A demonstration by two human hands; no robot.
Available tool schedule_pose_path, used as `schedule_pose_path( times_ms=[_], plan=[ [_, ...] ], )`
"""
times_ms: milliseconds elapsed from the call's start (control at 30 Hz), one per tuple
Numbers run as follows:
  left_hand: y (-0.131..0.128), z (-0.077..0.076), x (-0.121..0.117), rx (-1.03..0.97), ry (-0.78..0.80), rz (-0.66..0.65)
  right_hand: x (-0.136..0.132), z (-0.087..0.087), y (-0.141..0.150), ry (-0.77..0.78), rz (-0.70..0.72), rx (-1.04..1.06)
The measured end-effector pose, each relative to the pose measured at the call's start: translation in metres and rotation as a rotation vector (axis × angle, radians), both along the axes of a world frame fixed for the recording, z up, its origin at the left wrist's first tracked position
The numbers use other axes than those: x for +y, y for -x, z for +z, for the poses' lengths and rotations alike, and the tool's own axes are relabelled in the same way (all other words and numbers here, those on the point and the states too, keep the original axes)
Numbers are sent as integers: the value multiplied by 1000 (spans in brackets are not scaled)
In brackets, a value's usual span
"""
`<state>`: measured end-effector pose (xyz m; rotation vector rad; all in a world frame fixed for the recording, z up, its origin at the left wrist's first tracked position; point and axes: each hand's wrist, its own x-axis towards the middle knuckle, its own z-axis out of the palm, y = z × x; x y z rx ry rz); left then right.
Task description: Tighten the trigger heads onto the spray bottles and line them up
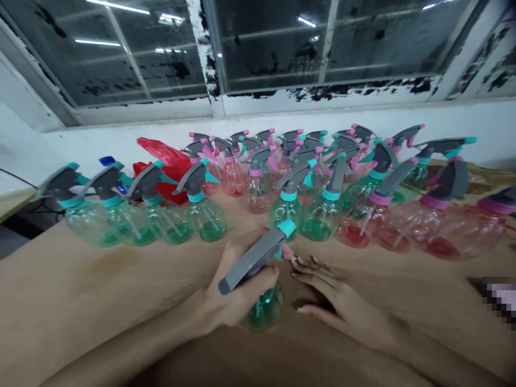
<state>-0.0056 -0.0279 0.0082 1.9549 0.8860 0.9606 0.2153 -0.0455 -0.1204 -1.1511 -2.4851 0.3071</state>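
Spray bottle [257, 259] in left grip [234, 298]

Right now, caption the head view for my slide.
Left hand grips a green spray bottle, right hand open beside it.

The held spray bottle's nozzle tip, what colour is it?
Turquoise: the nozzle tip of the held spray bottle shows best in the head view.

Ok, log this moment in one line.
left hand: gripping green spray bottle | right hand: open beside it | other spray bottles: standing behind on table
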Motion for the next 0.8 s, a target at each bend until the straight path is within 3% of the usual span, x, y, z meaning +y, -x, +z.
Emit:
schedule_pose_path(
  times_ms=[267, 400, 533, 800],
  plan=[
    [4, -5, 3, 63, 5, -31, -2, 0, 0, 4, -1, 17],
    [2, -10, 2, 59, -8, 21, -2, 0, 0, -2, -3, 40],
    [-1, -7, 1, 58, -101, 24, -3, 1, 0, 7, -12, 34],
    [-1, -5, 1, 57, -141, 30, -3, 2, 0, 46, -36, 56]
  ],
)
